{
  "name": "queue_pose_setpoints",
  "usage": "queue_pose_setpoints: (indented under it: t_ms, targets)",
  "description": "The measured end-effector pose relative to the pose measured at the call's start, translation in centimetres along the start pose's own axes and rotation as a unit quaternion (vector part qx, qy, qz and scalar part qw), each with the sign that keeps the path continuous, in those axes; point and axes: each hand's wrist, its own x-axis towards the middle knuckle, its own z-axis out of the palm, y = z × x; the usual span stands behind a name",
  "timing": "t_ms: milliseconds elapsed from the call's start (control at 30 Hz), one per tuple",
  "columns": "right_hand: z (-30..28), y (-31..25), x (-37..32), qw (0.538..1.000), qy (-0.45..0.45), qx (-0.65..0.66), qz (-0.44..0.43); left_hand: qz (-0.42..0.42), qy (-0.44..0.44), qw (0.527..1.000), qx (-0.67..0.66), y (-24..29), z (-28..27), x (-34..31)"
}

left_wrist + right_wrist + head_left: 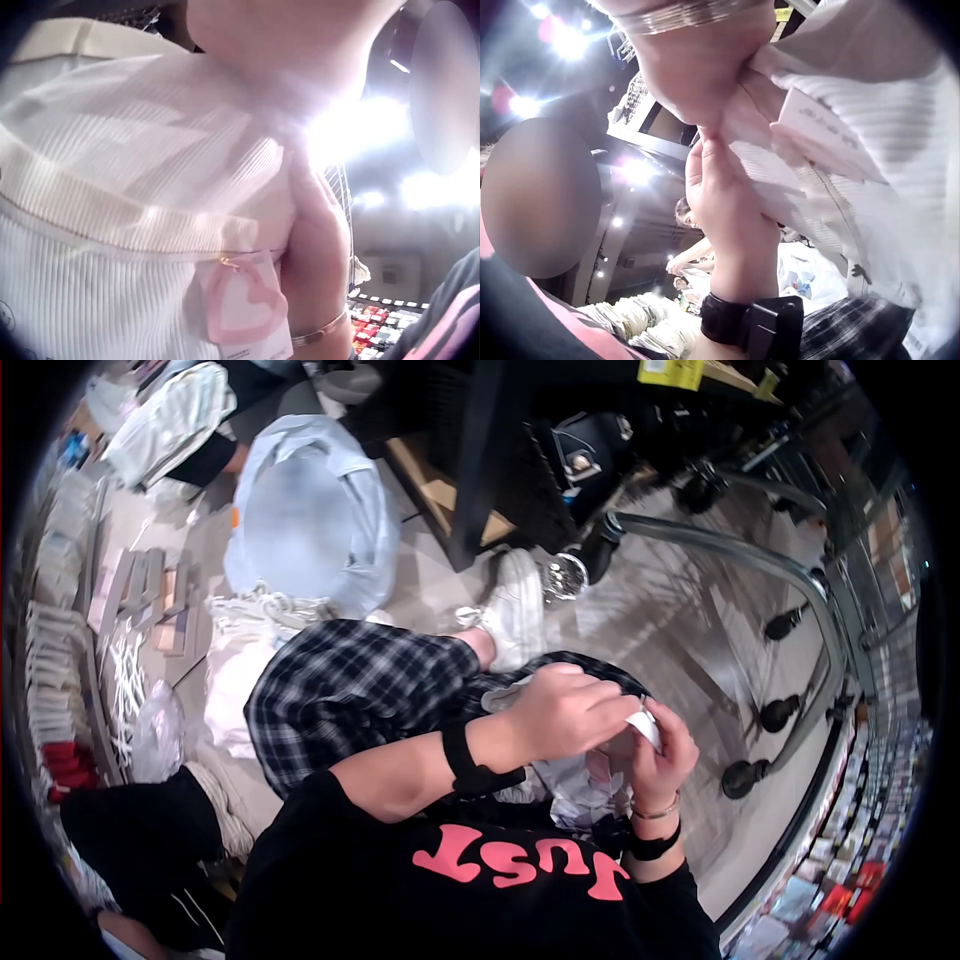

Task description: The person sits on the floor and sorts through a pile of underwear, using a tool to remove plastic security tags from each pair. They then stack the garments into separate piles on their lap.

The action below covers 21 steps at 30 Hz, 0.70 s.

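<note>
Pinching: white cloth (pixel 112 300), heart tag (pixel 244 300) lower middle
Left hand (pixel 565 715): curled, nipping cloth
Right hand (pixel 665 755): fingertips gripping cloth
Next: steady fingers, probably

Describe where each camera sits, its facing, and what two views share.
Head: on the head, facing down at the left hand and right hand; shirt and plaid trousers show.
Left wrist: worn there, facing white ribbed fabric and the right hand; left hand on top.
Right wrist: worn there, facing the left hand; right hand on top.
Shared: both wrist views show that fabric.
</note>
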Motion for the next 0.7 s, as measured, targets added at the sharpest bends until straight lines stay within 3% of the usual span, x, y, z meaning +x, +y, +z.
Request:
queue_pose_setpoints:
  t_ms: [67,200,267,300,333,367,400,433,467,500,567,633,700]
  targets:
    - [-0.3,-0.1,0.3,0.998,-0.025,0.037,0.047,-0.033,-0.074,0.997,-0.008,0.3,-1.3,0.5]
    - [0.3,-0.7,0.9,0.996,-0.007,0.06,0.062,0.0,-0.206,0.973,-0.108,-1.0,-5.6,2.2]
    - [0.2,-0.7,0.5,0.999,-0.029,0.022,0.011,-0.089,-0.327,0.941,-0.009,-3.4,-9.2,3.1]
    - [0.1,-0.8,0.4,0.999,-0.039,0.002,-0.013,-0.245,-0.383,0.889,0.061,-5.9,-11.6,3.6]
    - [0.3,-1.2,0.5,0.999,-0.033,0.006,-0.031,-0.316,-0.386,0.863,0.076,-7.3,-15.4,4.9]
    - [0.6,-1.3,0.5,0.999,-0.028,0.009,-0.043,-0.283,-0.361,0.869,0.183,-11.5,-17.1,2.9]
    - [0.7,-1.2,0.3,0.998,-0.039,0.001,-0.048,-0.244,-0.389,0.858,0.23,-15.1,-20.1,1.7]
    - [0.7,-1.2,0.1,0.997,-0.052,-0.006,-0.055,-0.351,-0.307,0.806,0.364,-21.0,-20.5,-2.0]
    - [0.8,-1.1,-0.1,0.997,-0.055,-0.009,-0.045,-0.342,-0.344,0.77,0.415,-23.4,-22.1,-3.9]
    - [0.9,-1.2,-0.2,0.998,-0.059,-0.011,-0.036,-0.394,-0.29,0.765,0.42,-24.6,-22.8,-5.6]
    - [1.2,-1.5,0.1,0.998,-0.051,-0.014,-0.039,-0.437,-0.295,0.733,0.43,-27.7,-23.7,-9.4]
    - [1.2,-1.5,0.0,0.998,-0.051,-0.023,-0.025,-0.434,-0.322,0.744,0.393,-31.5,-23.1,-13.4]
    - [1.3,-1.1,-0.1,0.998,-0.058,-0.024,-0.021,-0.425,-0.286,0.761,0.398,-31.9,-22.0,-14.4]
